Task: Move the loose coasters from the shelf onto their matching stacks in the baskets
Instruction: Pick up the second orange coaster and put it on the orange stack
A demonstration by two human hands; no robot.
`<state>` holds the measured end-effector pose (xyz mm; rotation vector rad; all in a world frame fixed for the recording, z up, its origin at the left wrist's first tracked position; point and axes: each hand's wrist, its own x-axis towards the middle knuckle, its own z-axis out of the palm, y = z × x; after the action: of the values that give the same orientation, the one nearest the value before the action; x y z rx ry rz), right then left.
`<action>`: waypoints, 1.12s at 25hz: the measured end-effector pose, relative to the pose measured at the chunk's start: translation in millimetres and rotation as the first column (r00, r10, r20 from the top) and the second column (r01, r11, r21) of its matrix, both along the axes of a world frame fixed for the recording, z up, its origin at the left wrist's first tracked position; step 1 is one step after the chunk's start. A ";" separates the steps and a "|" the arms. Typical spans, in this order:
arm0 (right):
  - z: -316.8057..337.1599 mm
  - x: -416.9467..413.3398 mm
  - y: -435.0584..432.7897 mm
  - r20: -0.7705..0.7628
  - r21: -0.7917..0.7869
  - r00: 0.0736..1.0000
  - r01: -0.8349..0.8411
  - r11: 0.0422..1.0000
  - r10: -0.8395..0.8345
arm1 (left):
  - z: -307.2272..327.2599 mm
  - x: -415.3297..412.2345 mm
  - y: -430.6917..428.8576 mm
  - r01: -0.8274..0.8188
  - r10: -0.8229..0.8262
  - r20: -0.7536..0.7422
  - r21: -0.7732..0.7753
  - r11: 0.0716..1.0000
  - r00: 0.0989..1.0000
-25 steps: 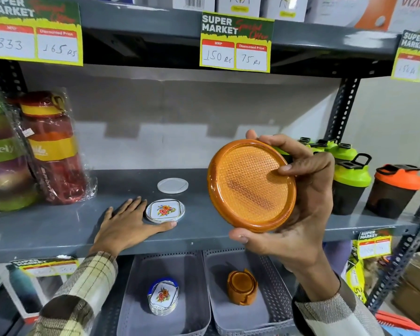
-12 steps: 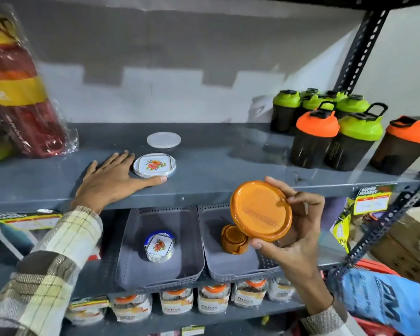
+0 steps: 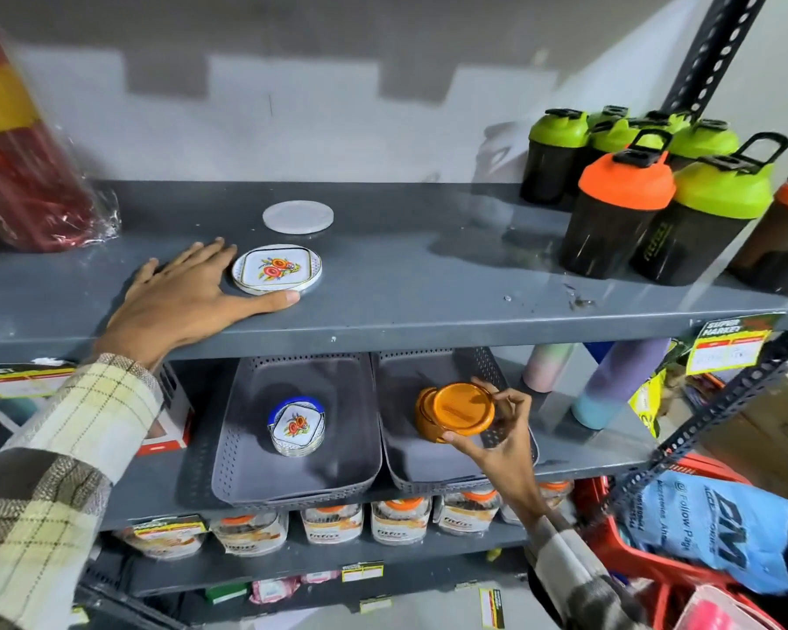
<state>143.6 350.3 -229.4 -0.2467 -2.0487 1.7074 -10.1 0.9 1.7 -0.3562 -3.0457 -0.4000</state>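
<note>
Right hand [image 3: 497, 429] is reached into the right basket [image 3: 515, 466] on the lower shelf. An orange coaster [image 3: 464, 409] is pinched by its rim between thumb below and fingertips [image 3: 512, 397] at the far edge; hand is partly closed around it. Coaster is tilted, face toward the camera, held right at the orange stack [image 3: 426, 418] standing in that basket. Whether it is touching the stack cannot be told, as the coaster covers most of it.

Left hand [image 3: 187, 302] is laid flat on the upper shelf [image 3: 428, 284], palm down, fingers spread, nothing gripped. Its fingers and thumb are set around the left edge of a floral coaster [image 3: 277, 269], white with a red-orange flower print, lying flat on the shelf. Thumb tip is seen at the coaster's front edge. A plain white disc [image 3: 298, 216] is lying just behind the floral coaster, apart from it.

In the left basket [image 3: 292, 484], a floral stack [image 3: 297, 427] with a blue rim is seen near the middle, tilted slightly. The two grey baskets are placed side by side, touching.

Shaker bottles [image 3: 656, 193] with green and orange lids are grouped at the right end of the upper shelf. A wrapped red bottle pack [image 3: 23, 175] is at the left end. Plaid sleeves are seen on both arms.
</note>
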 end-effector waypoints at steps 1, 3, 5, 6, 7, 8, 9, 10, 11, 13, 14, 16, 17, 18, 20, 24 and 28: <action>-10.4 -9.5 5.5 0.062 0.010 0.998 0.004 1.000 -0.004 | -0.5 -0.2 0.0 0.002 -0.002 -0.006 0.001 1.000 1.000; -25.1 -27.3 14.8 0.165 0.035 0.986 0.017 0.999 -0.022 | -0.7 -1.0 0.1 0.007 -0.007 -0.018 0.001 1.000 1.000; -34.6 -42.2 20.7 0.245 0.038 0.969 0.021 0.999 -0.030 | -0.4 -2.0 0.1 0.011 -0.011 -0.030 0.000 1.000 0.999; -37.1 -47.0 22.2 0.276 0.035 0.961 0.022 0.999 -0.031 | -0.1 -2.1 -0.3 0.014 -0.014 -0.037 -0.002 1.000 0.999; -41.1 -52.6 24.5 0.312 0.023 0.949 0.025 0.999 -0.031 | 0.1 -2.7 -0.5 0.017 -0.017 -0.042 -0.003 1.000 0.999; -47.3 -59.8 27.5 0.344 0.011 0.939 0.029 1.000 -0.031 | 0.4 -3.4 -0.4 0.020 -0.021 -0.045 -0.005 1.000 0.999; -56.7 -66.7 31.9 0.369 0.018 0.929 0.030 0.999 -0.035 | 0.6 -3.7 -0.5 0.022 -0.022 -0.048 -0.005 1.000 0.999; -66.1 -73.3 37.0 0.391 0.042 0.920 0.018 0.999 -0.033 | 0.6 -4.0 -0.5 0.021 -0.021 -0.052 -0.006 1.000 0.998; -68.1 -77.8 39.1 0.414 0.072 0.910 -0.002 0.997 -0.028 | 0.6 -4.0 -0.4 0.019 -0.019 -0.055 -0.005 1.000 0.998; -58.4 -80.6 35.1 0.454 0.131 0.890 -0.015 0.991 -0.047 | 1.2 -4.0 0.1 0.016 -0.016 -0.060 -0.002 1.000 0.998; -58.6 -81.3 34.3 0.482 0.148 0.874 -0.017 0.989 -0.057 | 1.4 -3.6 0.5 0.016 -0.017 -0.058 -0.001 1.000 0.998; -64.5 -82.8 34.8 0.515 0.185 0.856 -0.053 0.981 -0.051 | 1.5 -3.7 0.8 0.016 -0.016 -0.051 -0.003 1.000 0.999; -73.2 -84.9 38.0 0.528 0.203 0.847 -0.053 0.978 -0.064 | 1.5 -4.1 0.8 0.014 -0.014 -0.049 -0.003 1.000 0.999; -80.6 -87.8 40.4 0.540 0.223 0.838 -0.054 0.973 -0.077 | 1.5 -4.5 0.8 0.013 -0.013 -0.048 -0.004 1.000 0.999; -88.8 -91.3 42.9 0.530 0.247 0.846 -0.085 0.965 -0.062 | 1.1 -5.0 0.8 0.012 -0.012 -0.050 -0.007 1.000 0.999; -61.9 -88.2 30.6 0.538 0.284 0.842 -0.142 0.948 -0.035 | 0.6 -4.8 0.9 0.011 -0.012 -0.054 -0.009 1.000 0.998; -59.7 -85.3 29.9 0.561 0.310 0.827 -0.172 0.935 -0.034 | 1.5 -5.1 1.0 0.012 -0.013 -0.050 -0.009 1.000 0.999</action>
<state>58.3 380.3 -289.0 -0.6233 -2.7772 1.3697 -15.2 1.9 3.2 -0.3800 -2.9983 -0.3733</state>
